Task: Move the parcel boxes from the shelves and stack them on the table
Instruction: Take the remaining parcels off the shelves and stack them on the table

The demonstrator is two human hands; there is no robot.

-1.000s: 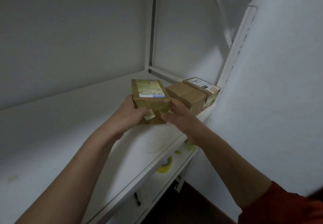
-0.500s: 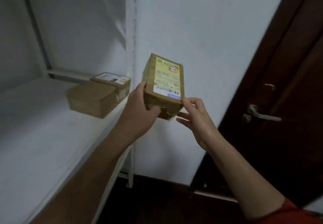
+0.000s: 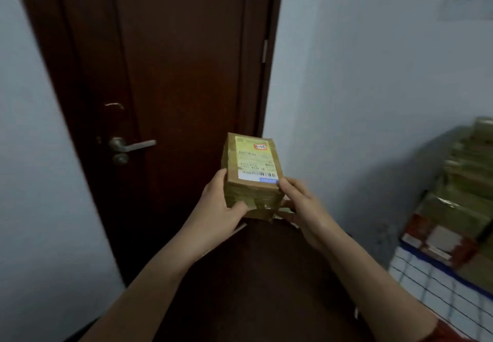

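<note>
You hold one parcel box [image 3: 253, 173] in both hands, just below the middle of the view, raised in front of a dark brown door [image 3: 173, 75]. The box is brown cardboard wrapped in glossy clear tape, with its long side running away from you. Its top carries a yellowish shipping label [image 3: 254, 159] with a barcode at the near end and a red-edged sticker at the far end.

Your left hand [image 3: 218, 208] grips the box from its nine o'clock side. The thumb lies curled across the near face and the fingers wrap onto the left wall, where their tips are hidden. Your right hand [image 3: 301, 205] grips from the four o'clock corner, with the thumb pressed on the top edge beside the label's blue strip and the fingers curled under the near right corner.

From the box, the door's metal lever handle [image 3: 133, 145] sits at nine o'clock. A pale wall [image 3: 373, 75] fills the view from one to three o'clock. At the frame's three to four o'clock edge, well apart from the box, stands a blurred pile [image 3: 458, 189] of what look like taped parcels. A red and white carton [image 3: 437, 237] sits at its foot. Both are on a table [image 3: 426, 283] covered in a white cloth with a dark grid. A red sleeve [image 3: 453, 333] shows at five o'clock.
</note>
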